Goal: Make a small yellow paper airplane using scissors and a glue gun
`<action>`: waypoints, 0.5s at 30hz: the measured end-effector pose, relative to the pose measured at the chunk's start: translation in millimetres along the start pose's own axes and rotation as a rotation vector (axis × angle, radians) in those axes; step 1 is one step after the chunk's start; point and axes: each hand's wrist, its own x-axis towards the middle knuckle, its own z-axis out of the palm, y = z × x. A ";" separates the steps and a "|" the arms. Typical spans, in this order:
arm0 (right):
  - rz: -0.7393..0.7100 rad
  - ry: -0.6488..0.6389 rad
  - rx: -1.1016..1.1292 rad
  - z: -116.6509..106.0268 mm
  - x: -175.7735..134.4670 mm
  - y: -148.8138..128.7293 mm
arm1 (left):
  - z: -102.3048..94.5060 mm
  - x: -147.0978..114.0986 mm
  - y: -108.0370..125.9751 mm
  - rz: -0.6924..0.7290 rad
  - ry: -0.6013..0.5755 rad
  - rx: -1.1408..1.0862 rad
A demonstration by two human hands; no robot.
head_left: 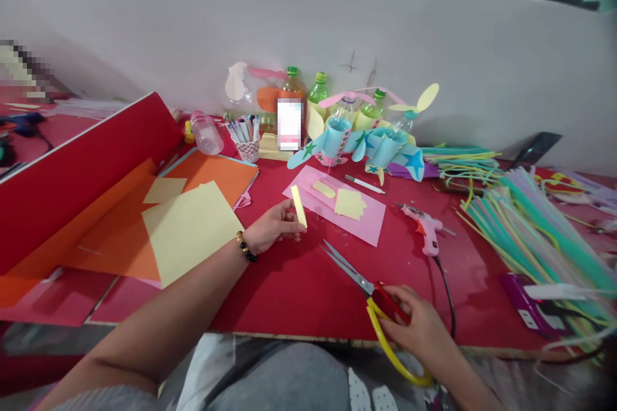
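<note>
Between the fingers of my left hand (276, 226) is a narrow strip of pale yellow paper (299, 207), held upright above the red table. My right hand (415, 320) grips a pair of scissors (360, 279) with one red and one yellow handle, blades nearly together and pointing up and left. The blade tips are apart from the strip. Behind the strip lies a pink sheet (369, 226), with a stack of cut yellow pieces (350, 203) and a rounded yellow piece (324, 189) on it.
A pink glue gun (424, 226) lies on the right, its cord running to the table's front edge. Beyond it are bundled pipe cleaners (525, 231) and a purple power strip (533, 308). Yellow sheets (193, 231) cover the left. Bottle planes (340, 135) and a marker cup (245, 146) stand behind.
</note>
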 end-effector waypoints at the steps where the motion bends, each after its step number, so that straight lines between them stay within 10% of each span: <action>1: 0.054 -0.044 0.121 1.4 -2.8 -4.5 | -0.4 0.2 -0.3 0.000 -0.014 -0.015; 7: 0.117 -0.154 0.702 22.9 -20.3 -11.1 | 5.3 -0.5 -2.7 0.026 -0.074 -0.003; 15: 0.170 -0.154 0.931 60.0 -23.9 33.0 | 42.3 -28.8 29.9 0.044 -0.175 0.022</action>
